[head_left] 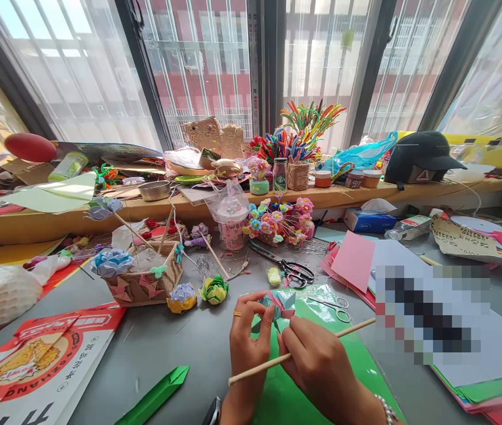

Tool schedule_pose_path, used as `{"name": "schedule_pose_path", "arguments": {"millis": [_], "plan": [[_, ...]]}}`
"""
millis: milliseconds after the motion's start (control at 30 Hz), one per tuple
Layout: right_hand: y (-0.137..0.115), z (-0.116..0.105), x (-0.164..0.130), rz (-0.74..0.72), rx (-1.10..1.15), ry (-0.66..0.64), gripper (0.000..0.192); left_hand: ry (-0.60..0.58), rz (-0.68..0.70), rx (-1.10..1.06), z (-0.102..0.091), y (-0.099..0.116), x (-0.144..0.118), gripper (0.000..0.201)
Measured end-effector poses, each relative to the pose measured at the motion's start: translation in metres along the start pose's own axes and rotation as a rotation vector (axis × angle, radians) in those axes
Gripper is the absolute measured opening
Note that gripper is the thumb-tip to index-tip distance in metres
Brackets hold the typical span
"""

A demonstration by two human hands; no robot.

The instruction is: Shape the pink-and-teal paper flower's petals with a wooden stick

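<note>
Over a green sheet (286, 389) on the grey tabletop (189, 342), the left hand (248, 339) has its grip pinched around a folded paper flower (279, 304) in teal and pink, held just above the sheet. The right hand (317, 360) touches the flower's underside while its grip is closed around a thin wooden stick (352, 330) that slants across both hands. Black-handled scissors (297, 273) and a green-and-yellow paper flower (214, 289) lie close behind.
</note>
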State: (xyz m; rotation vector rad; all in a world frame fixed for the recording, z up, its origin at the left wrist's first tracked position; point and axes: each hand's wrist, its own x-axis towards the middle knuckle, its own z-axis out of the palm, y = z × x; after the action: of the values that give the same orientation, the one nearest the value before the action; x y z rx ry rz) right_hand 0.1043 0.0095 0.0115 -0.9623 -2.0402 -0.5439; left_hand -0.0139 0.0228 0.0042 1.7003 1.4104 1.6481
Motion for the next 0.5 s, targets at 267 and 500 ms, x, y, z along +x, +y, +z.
{"name": "schedule_pose_path", "arguments": {"millis": [267, 500], "plan": [[0.007, -0.003, 0.002, 0.029, 0.033, -0.003, 0.038, -0.017, -0.016, -0.131, -0.005, 0.001, 0.004, 0.011], [0.023, -0.010, 0.005, 0.171, 0.187, -0.014, 0.029, 0.061, -0.566, -0.645, -0.019, 0.002, 0.017, 0.039]]}}
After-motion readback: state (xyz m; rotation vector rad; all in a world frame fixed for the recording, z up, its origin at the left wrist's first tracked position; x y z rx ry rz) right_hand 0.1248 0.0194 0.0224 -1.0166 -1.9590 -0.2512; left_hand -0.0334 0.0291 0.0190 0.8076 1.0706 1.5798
